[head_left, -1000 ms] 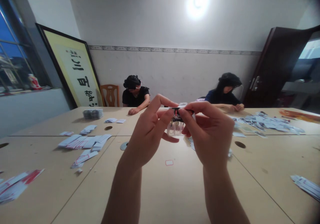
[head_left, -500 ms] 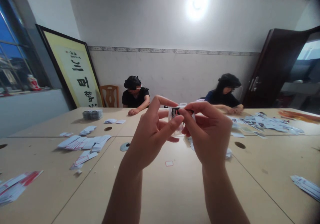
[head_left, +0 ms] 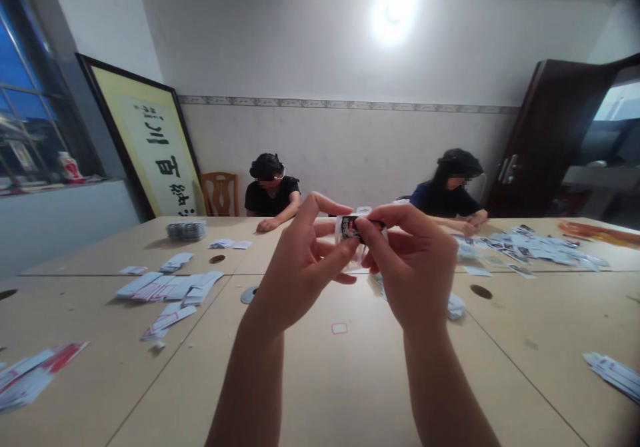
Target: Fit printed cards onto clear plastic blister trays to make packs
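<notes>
A small clear package with a black printed label (head_left: 349, 227) is held up above the middle of the table, between both hands. My left hand (head_left: 305, 267) grips its left side, the thumb under the label and the index finger arched over the top. My right hand (head_left: 413, 260) pinches the right side, with the thumb and index finger on the label's edge. The right fingers hide part of the package. Below the hands a small red-outlined sticker (head_left: 339, 328) lies flat on the table.
White and red cards (head_left: 170, 286) lie in piles on the left of the table (head_left: 320, 394), with a stack (head_left: 186, 230) behind. Many packets (head_left: 550, 250) are spread at the right. Two people (head_left: 273, 190) sit across the table, one left and one right.
My left thumb has moved down, so more of the label shows. My right hand has shifted slightly left. The person at the right has moved their hands a little.
</notes>
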{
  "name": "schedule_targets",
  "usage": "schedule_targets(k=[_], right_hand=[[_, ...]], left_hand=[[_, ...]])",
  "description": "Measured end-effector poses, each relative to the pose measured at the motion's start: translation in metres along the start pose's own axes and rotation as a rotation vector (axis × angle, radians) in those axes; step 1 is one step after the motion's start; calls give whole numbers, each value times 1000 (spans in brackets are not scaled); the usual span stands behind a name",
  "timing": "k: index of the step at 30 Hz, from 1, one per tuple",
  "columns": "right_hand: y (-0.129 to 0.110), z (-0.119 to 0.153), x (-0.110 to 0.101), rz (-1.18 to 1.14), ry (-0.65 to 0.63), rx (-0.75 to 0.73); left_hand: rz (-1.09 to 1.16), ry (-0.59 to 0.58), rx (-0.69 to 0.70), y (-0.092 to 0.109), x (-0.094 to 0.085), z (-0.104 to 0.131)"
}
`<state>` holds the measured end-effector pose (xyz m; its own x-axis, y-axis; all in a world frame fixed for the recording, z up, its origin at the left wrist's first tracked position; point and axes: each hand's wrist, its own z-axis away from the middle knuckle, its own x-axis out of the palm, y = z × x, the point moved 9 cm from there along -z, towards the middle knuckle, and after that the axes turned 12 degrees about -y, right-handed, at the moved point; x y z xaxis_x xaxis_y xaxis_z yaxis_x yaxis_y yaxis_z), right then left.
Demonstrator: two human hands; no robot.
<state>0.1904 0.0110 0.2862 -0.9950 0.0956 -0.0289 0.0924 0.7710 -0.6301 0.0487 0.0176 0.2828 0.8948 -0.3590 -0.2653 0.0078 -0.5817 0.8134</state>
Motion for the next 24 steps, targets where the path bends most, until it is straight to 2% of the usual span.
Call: schedule_targets(k=[17, 24], right_hand=[[0, -1, 0, 20, -4, 1], [-2, 2, -2, -2, 44, -25]], left_hand=[[12, -25, 5, -1, 1, -2], [27, -32, 0, 3, 2, 0]])
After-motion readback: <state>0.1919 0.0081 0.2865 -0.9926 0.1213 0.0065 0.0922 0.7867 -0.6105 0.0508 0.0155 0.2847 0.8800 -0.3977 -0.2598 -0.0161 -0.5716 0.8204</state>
